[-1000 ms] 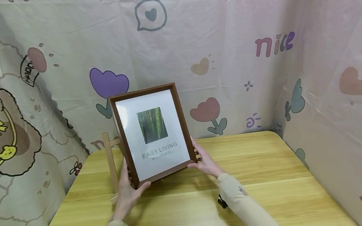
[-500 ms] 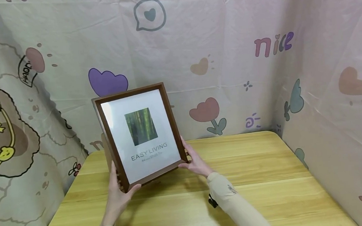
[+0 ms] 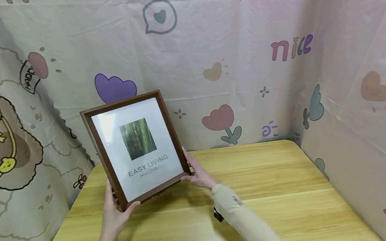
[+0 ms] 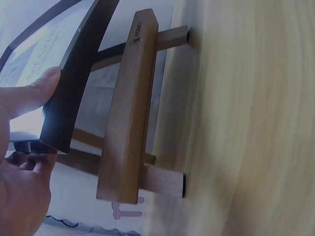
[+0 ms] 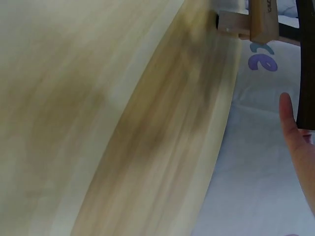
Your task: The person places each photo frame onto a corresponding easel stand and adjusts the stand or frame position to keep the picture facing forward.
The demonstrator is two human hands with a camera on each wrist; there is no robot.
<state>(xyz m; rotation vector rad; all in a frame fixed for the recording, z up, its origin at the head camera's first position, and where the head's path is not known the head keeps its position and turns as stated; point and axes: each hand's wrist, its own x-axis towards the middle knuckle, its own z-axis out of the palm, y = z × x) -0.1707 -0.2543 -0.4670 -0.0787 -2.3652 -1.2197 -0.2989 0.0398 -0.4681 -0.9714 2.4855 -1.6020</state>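
Observation:
A brown picture frame (image 3: 171,141) with a green forest print and "EASY LIVING" lettering is tilted above the table in the head view. My left hand (image 3: 114,219) grips its lower left corner, thumb over the front edge and fingers behind. At the lower right corner my right hand (image 3: 198,175) holds it the same way. Close behind and below stands a small wooden easel (image 4: 125,113), whose ledge and feet show in the left wrist view. The head view has it hidden by the picture frame. Part of the easel also appears at the top of the right wrist view.
The wooden table (image 3: 270,190) extends to the right and toward the front. Patterned cloth (image 3: 240,29) hangs along the back and both sides, close to the table's edges.
Both hands have carried the picture frame to the left, with its tilt growing slightly. The easel, partly visible at its left a second ago, is now covered by it in the head view.

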